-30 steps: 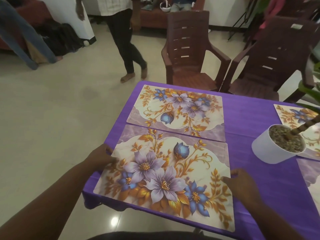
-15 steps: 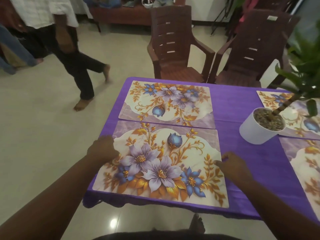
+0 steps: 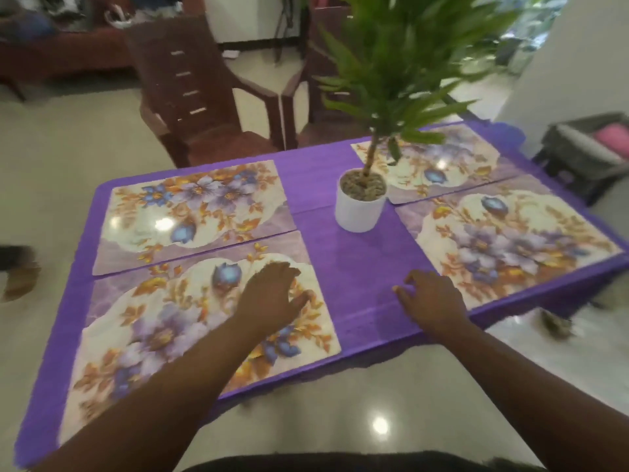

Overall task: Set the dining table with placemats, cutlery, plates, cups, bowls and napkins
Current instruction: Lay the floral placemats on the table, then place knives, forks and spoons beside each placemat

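Left hand (image 3: pixel 272 294) lay flat, fingers relaxed, on the near-left placemat (image 3: pixel 163 335); right hand (image 3: pixel 430 301) rested empty on the worktop (image 3: pixel 357 284). The mat overhung the worktop's near edge: a sideways drag could slide it off.

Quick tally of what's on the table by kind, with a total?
Placemats: 4
Potted plant: 1
Cutlery, plates, cups, bowls, napkins: 0
Total: 5
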